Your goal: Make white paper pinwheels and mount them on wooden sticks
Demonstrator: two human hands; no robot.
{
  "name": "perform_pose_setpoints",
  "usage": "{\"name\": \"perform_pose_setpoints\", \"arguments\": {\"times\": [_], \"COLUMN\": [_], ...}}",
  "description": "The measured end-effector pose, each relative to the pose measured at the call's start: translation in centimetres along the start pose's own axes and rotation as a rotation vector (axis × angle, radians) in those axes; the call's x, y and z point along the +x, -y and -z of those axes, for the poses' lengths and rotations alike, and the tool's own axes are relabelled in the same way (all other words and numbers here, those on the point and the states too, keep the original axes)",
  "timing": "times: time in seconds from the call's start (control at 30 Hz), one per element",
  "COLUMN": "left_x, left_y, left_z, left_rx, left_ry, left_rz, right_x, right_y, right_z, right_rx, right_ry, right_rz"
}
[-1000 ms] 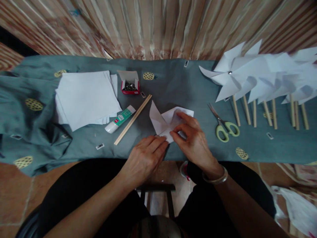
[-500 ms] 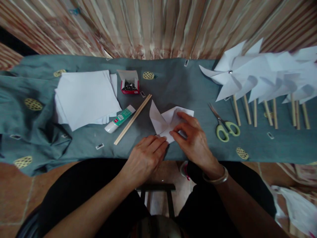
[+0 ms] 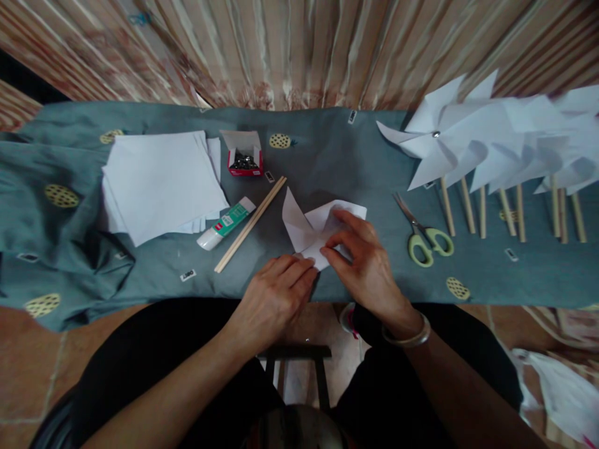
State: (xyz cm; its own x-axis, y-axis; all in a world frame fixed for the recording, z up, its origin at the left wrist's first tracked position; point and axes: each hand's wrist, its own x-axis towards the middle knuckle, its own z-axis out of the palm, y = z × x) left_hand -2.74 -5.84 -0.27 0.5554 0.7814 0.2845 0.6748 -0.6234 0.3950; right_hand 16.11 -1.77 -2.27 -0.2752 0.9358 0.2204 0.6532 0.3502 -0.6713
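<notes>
A white paper pinwheel (image 3: 299, 227) lies near the table's front edge, with one pointed blade standing up at its left and other parts bent in. My left hand (image 3: 277, 290) is closed at its lower left corner, the thumb and fingertips gripping the paper there. Over its right side, my right hand (image 3: 367, 262) pinches a paper flap between thumb and fingers; part of the sheet is hidden beneath this hand. Just left of the paper are thin wooden sticks (image 3: 250, 226) lying side by side. Scissors (image 3: 423, 237) with green handles rest to the right of my right hand.
A glue tube (image 3: 227, 223) lies beside the sticks. Behind it stands an open red box (image 3: 244, 163) of small metal pins. White paper sheets (image 3: 163, 181) are stacked at left. Several finished pinwheels (image 3: 496, 143) on sticks overlap at right, on the green cloth (image 3: 337, 156). A curtain (image 3: 299, 56) hangs behind.
Both hands keep nearly the same place on the paper. The view has shifted very slightly; nothing else has visibly moved.
</notes>
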Motion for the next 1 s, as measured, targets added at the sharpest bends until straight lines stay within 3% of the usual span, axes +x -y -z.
{"name": "perform_pose_setpoints", "arguments": {"times": [0.47, 0.7, 1.0], "left_x": [0.1, -0.1, 0.1], "left_y": [-0.1, 0.0, 0.1], "left_z": [0.1, -0.1, 0.0], "left_rx": [0.011, 0.023, 0.043], "left_ry": [0.005, 0.017, -0.012], "left_rz": [-0.007, -0.014, -0.001], "right_x": [-0.2, -0.5, -1.4], "right_y": [0.5, 0.6, 0.3], "right_z": [-0.2, -0.6, -1.5], "right_rx": [-0.122, -0.219, -0.250], "right_ry": [-0.003, 0.060, 0.009], "right_rz": [0.157, 0.161, 0.170]}}
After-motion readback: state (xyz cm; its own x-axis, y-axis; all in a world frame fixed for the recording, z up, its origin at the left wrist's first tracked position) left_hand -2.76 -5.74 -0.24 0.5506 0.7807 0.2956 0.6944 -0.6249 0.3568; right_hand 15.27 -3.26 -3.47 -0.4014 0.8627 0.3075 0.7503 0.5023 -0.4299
